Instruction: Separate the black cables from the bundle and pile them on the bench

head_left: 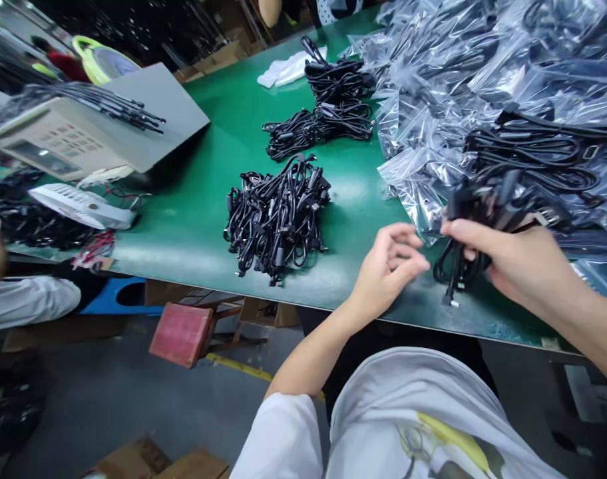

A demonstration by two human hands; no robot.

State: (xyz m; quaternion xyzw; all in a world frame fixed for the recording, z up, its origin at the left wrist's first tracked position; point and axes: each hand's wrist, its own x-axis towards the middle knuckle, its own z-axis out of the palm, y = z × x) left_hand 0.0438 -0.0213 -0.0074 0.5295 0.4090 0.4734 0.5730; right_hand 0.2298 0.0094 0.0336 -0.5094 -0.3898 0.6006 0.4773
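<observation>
My right hand (518, 256) is closed around a bundle of black cables (466, 263) near the table's front edge, with plug ends hanging below the fingers. To its left, my left hand (391, 266) hovers apart from the bundle, its fingers loosely curled and spread, holding nothing. Further left lies a tangled pile of black cables (278, 216) on the green table (353, 206). Loose black cables (533, 153) rest on top of clear plastic bags (448, 100), just beyond my right hand.
More coiled cables (318, 126) and some white cloth or gloves (291, 68) lie toward the back. At left stand a beige machine (68, 136) with a keypad and a white device (84, 205). A red-topped stool (181, 334) is below the table. Another person's sleeve (31, 301) shows far left.
</observation>
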